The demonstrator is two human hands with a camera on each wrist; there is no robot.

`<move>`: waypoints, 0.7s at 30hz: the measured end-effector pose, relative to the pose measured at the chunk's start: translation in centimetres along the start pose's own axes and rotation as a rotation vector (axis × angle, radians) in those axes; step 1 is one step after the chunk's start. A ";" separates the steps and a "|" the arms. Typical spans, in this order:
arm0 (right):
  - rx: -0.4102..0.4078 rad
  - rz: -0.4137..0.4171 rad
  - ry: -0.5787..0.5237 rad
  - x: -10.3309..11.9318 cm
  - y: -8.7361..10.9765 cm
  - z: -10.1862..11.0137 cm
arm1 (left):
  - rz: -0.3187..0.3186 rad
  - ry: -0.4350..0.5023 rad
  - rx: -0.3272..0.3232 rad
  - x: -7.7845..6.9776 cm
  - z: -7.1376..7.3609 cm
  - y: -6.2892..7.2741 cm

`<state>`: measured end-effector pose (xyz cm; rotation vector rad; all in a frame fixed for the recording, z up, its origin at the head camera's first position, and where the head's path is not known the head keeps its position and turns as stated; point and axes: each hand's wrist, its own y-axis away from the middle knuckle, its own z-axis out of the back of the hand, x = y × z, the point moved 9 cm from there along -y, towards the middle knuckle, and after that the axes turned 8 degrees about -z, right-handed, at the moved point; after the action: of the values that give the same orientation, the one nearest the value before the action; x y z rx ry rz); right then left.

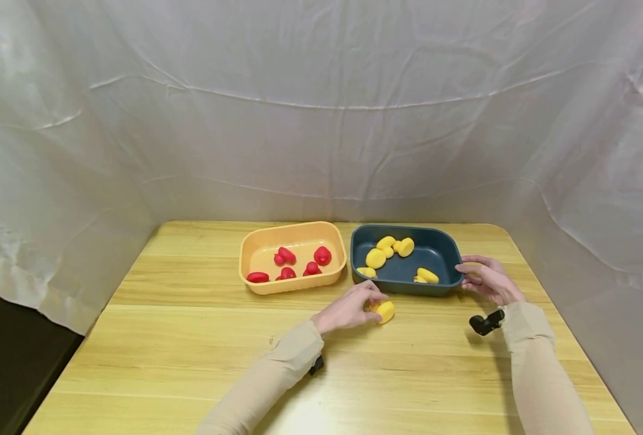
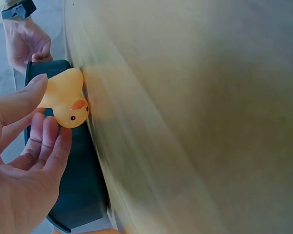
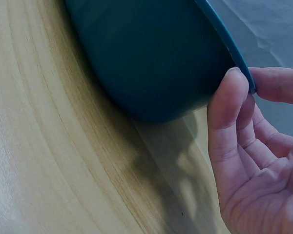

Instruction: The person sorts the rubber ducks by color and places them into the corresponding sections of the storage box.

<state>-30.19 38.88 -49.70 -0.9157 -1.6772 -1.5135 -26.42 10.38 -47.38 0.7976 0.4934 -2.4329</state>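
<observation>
In the head view my left hand (image 1: 351, 307) grips a yellow rubber duck (image 1: 386, 312) low over the table, just in front of the dark blue bin (image 1: 443, 241). From the left wrist, the duck (image 2: 71, 100) lies on its side between thumb and fingers, its orange beak and eyes facing the camera. My right hand (image 1: 489, 279) pinches the right end of the bin's rim. The right wrist view has the thumb (image 3: 229, 97) on the outer side of the rim and a finger behind it. Several yellow ducks (image 1: 375, 258) lie inside the bin.
Left of the blue bin stands an orange bin (image 1: 245, 260) with several red rubber ducks (image 1: 322, 255) in it. Both bins sit near the back edge of the wooden table (image 1: 191, 356). A pale curtain (image 1: 321, 139) hangs behind and along the sides.
</observation>
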 end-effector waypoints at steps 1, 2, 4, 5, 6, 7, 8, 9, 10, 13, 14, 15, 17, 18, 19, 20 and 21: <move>0.004 0.000 0.000 0.0 0.0 0.0 | -0.006 0.011 -0.001 0.0 0.0 0.0; 0.007 0.001 0.001 0.0 0.0 0.0 | -0.012 0.020 -0.001 -0.1 0.0 0.0; 0.012 0.000 0.001 0.0 -0.1 -0.1 | -0.023 0.039 0.003 -0.1 -0.1 0.0; 0.012 -0.001 0.001 0.0 -0.1 -0.1 | -0.026 0.046 0.007 -0.1 -0.2 0.0; 0.012 -0.002 0.001 0.0 -0.2 0.0 | -0.027 0.054 0.010 -0.1 -0.2 0.0; 0.011 -0.002 0.004 0.0 -0.2 0.0 | -0.025 0.059 0.015 -0.1 -0.2 0.0; 0.010 -0.002 0.005 0.0 -0.2 0.0 | -0.021 0.059 0.018 -0.1 -0.3 0.0; 0.009 -0.003 0.005 -0.1 -0.2 0.0 | -0.019 0.064 0.021 -0.1 -0.3 0.0; 0.008 -0.001 0.007 -0.1 -0.2 0.0 | -0.017 0.068 0.020 0.0 -0.3 0.0; 0.008 0.001 0.004 -0.1 -0.2 0.0 | -0.013 0.076 0.018 0.0 -0.3 0.0; 0.010 0.003 0.002 0.0 -0.2 0.0 | -0.011 0.083 0.018 0.0 -0.3 0.0; 0.011 0.004 -0.004 0.0 -0.1 0.0 | -0.010 0.086 0.020 0.0 -0.3 0.0; 0.013 0.006 -0.012 0.0 -0.1 0.0 | -0.003 0.090 0.029 0.0 -0.3 0.1; 0.013 0.006 -0.018 0.0 -0.1 0.0 | 0.002 0.095 0.033 0.1 -0.3 0.1; 0.014 0.006 -0.020 0.0 -0.1 0.0 | 0.007 0.104 0.035 0.1 -0.3 0.1; 0.014 0.007 -0.020 0.0 0.0 0.0 | 0.011 0.109 0.036 0.1 -0.3 0.2; 0.014 0.006 -0.019 0.0 -0.1 -0.1 | 0.015 0.117 0.036 0.2 -0.3 0.2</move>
<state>-30.24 38.82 -49.71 -0.9290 -1.6953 -1.4919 -26.29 10.30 -47.75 0.9596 0.4862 -2.3970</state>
